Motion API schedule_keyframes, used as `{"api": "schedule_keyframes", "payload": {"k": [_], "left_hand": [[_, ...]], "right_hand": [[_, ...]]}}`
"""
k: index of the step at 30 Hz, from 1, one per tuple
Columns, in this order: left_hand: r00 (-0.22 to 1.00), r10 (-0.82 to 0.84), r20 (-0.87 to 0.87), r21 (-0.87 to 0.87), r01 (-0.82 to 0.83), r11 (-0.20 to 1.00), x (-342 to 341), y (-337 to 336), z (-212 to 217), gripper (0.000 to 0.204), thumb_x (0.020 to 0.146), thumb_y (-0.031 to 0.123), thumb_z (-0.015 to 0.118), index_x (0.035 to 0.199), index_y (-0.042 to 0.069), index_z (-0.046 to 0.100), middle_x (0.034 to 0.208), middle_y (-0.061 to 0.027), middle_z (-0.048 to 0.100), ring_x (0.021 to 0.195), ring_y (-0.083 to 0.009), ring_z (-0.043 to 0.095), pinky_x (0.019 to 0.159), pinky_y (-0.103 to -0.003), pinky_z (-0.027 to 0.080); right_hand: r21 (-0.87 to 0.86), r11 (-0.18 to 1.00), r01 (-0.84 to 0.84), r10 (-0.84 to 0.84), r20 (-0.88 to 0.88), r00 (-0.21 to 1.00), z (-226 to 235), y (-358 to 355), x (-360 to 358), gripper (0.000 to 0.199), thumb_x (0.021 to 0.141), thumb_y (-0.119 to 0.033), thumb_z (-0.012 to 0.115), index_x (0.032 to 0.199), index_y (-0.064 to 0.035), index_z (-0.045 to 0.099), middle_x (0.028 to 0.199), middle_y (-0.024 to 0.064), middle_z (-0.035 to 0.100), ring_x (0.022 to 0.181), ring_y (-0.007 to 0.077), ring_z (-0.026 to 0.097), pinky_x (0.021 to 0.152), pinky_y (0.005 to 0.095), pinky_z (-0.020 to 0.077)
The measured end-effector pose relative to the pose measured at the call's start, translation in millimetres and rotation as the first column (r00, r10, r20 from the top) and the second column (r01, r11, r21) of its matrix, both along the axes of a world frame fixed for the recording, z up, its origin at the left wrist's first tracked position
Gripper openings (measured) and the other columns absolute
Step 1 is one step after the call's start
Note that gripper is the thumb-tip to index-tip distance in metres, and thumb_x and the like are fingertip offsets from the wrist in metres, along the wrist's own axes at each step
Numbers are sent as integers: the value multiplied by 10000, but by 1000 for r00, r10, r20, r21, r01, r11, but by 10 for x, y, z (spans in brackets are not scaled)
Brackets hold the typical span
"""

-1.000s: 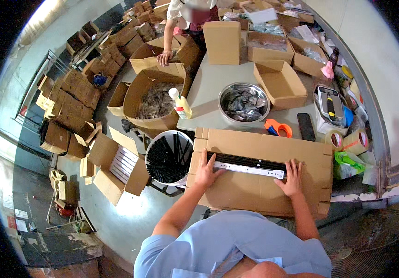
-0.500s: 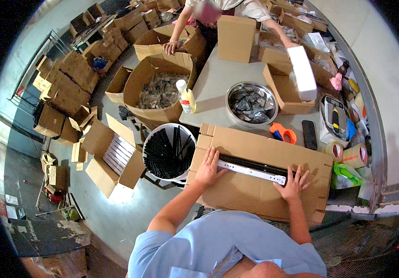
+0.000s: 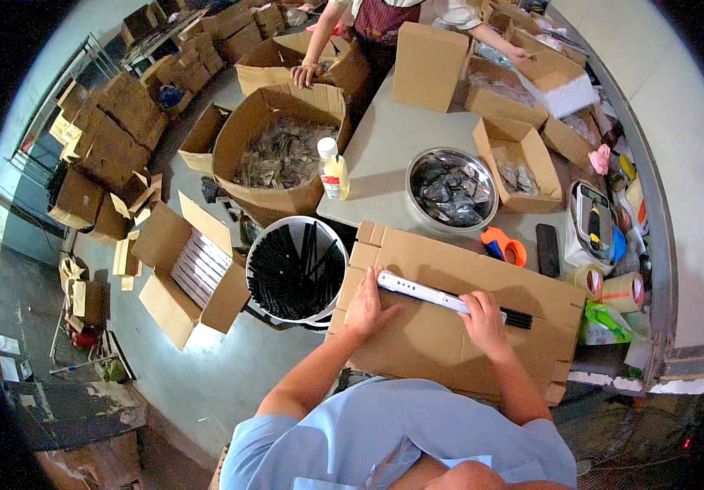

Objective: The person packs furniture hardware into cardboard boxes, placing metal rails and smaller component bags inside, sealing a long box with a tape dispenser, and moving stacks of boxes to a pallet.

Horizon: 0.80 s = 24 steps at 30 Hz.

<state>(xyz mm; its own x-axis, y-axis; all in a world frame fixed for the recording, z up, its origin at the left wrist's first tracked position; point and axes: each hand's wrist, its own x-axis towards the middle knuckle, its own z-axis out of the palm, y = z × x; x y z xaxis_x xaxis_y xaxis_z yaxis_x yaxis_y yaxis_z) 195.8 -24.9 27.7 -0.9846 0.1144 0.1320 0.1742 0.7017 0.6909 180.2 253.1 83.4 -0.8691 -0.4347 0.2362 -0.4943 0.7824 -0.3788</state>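
- I have my left hand (image 3: 368, 309) flat on a cardboard sheet (image 3: 438, 349), its fingers side by side and thumb spread; whether they touch the white rail (image 3: 420, 290), I cannot tell.
- My right hand (image 3: 485, 327) has its fingers curled over the white rail, pinching it toward its right end.
- That rail lies slantwise across the sheet, with black rails (image 3: 518, 319) showing past my right hand.
- The sheet sits at the near side of the desk (image 3: 379, 139).
- Left of it I see a bucket (image 3: 327, 231) of black rods (image 3: 286, 273).
- Beyond stand a metal bowl (image 3: 440, 224) and, to its right, a phone (image 3: 547, 249).
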Motion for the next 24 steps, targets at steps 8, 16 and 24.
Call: {"api": "schedule_keyframes", "payload": {"k": [8, 16, 24], "left_hand": [[996, 22, -89, 20, -21, 1000, -20, -72, -146, 901, 695, 256, 749, 1365, -46, 227, 1433, -264, 208, 1322, -421, 233, 1076, -469, 250], [976, -2, -218, 52, 14, 999, -66, -81, -29, 845, 686, 280, 759, 1319, -14, 283, 1419, -263, 230, 1308, -469, 219, 1054, -533, 228], [968, -88, -233, 49, 102, 994, -989, -183, 533, 580, 741, 184, 688, 1217, -5, 414, 1295, -229, 382, 1201, -415, 341, 1008, -489, 296]], "right_hand": [[-126, 991, -53, 78, 197, 977, -12, -234, -982, 310, 766, -207, 671, 1006, -25, 595, 1064, 175, 553, 1020, 353, 523, 869, 402, 433], [476, 842, 254, -395, 223, 891, -247, -646, -2428, 731, 720, -67, 648, 1360, -245, 343, 1145, 200, 496, 983, 370, 575, 842, 424, 478], [250, 938, 240, -306, 272, 913, 364, -575, -2349, 263, 784, -286, 648, 934, -70, 637, 896, 133, 662, 836, 360, 624, 694, 420, 493]]}}
